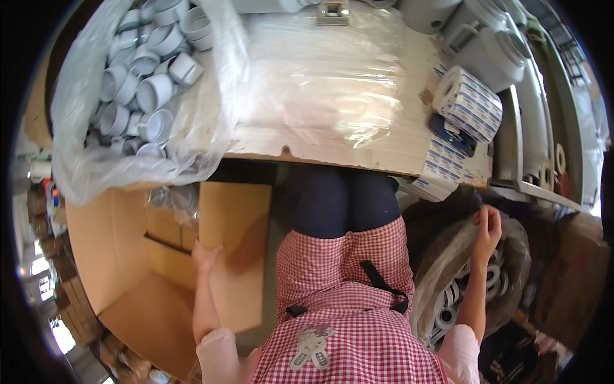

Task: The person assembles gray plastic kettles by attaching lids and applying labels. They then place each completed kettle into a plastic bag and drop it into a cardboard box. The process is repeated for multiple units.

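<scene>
My left hand (206, 256) grips the inner edge of a raised flap (235, 237) of the open cardboard box (115, 256) on the left. Inside the box lie clear-bagged parts (173, 200) and folded cardboard. On the right, my right hand (488, 230) is raised over the rim of a clear plastic bag (519, 243), its fingers curled together. Whether they pinch anything is too small to tell. Grey ring-shaped plastic parts (448, 315) fill this bag, beneath my right forearm.
On the table (262, 146), an open clear bag (77, 128) holds grey plastic fittings (153, 93). Flat clear bags (320, 96) lie stacked mid-table. At the right are a label roll (467, 102), a label strip (442, 163), a dark blue device (451, 134) and grey jugs (492, 57).
</scene>
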Available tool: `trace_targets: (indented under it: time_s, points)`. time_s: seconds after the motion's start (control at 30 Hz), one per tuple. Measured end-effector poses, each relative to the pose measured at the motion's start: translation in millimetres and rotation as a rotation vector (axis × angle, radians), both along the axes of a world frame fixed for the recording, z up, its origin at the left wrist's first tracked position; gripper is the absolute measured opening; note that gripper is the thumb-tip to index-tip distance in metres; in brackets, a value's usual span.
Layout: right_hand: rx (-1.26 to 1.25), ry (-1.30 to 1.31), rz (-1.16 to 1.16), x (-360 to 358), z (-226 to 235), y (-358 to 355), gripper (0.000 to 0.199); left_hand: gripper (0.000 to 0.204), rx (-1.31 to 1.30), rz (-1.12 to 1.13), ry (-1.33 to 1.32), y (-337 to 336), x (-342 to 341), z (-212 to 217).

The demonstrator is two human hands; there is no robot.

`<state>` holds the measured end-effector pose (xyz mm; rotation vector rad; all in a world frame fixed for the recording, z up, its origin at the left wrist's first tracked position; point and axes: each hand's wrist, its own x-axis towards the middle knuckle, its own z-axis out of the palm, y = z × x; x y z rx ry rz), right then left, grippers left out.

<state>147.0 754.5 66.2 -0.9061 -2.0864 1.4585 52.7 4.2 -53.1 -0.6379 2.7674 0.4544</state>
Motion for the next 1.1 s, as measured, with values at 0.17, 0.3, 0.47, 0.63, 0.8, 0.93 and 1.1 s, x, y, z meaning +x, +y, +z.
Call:
trace_targets:
  time_s: [0.17,0.3,0.47,0.63,0.8,0.93,1.1]
  points:
    - [-0.078,-0.057,0.025,36.9,-13.2,-7.3,0.013,0.065,-0.284,0.160,0.101,25.3,-1.3,-7.5]
    - [-0.166,-0.076,-0.095,42.2,-11.1,-2.2,0.015,0.061,-0.287,0.093,0.207,41.6,8.3,0.0]
    - [-0.064,-0.143,-0.092,27.9,-8.5,-17.2,0.018,0.056,-0.281,0.041,0.197,60.4,19.4,-27.4]
    - [0.174,0.045,-0.067,-1.4,23.2,19.2,0.012,0.082,-0.019,0.021,0.130,53.3,13.4,-40.3]
    - [1.010,-0.225,-0.279,-56.1,67.7,128.1,0.044,0.099,0.240,-0.064,0.044,52.7,6.7,-13.0]
    - [0.975,-0.790,-0.174,-84.9,72.8,191.6,0.097,0.091,0.114,-0.036,0.061,68.5,7.6,4.8]
    - [0.658,-0.649,-0.019,-89.2,89.1,216.7,0.123,0.072,0.262,-0.139,0.282,82.0,-0.4,19.4]
